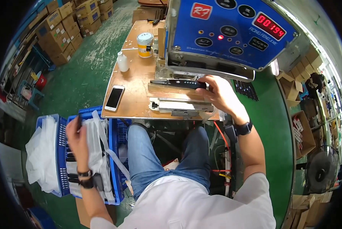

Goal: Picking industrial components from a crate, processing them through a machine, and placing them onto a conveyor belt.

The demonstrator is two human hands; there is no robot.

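Observation:
My right hand (219, 94) pinches the right end of a long black bar-shaped part (180, 83), which lies across a wooden block (171, 91) below the machine's blue control box. A row of small light marks runs along the part. Away to the left, my left hand (77, 142) is over a blue crate (113, 168), slightly blurred. Its fingers are curled, with something small and dark at their tips that I cannot make out. Inside that crate lie several long black pieces in whitish wrapping (96, 152).
The blue control box (224, 34) with a red display overhangs the table (134, 89). A phone (114, 98), a white bottle (122, 62) and a yellow-and-white tub (145, 45) stand left. A metal rail (182, 105) lies along the front edge. Black strips (246, 90) lie right; white bags (43, 156) fill another crate.

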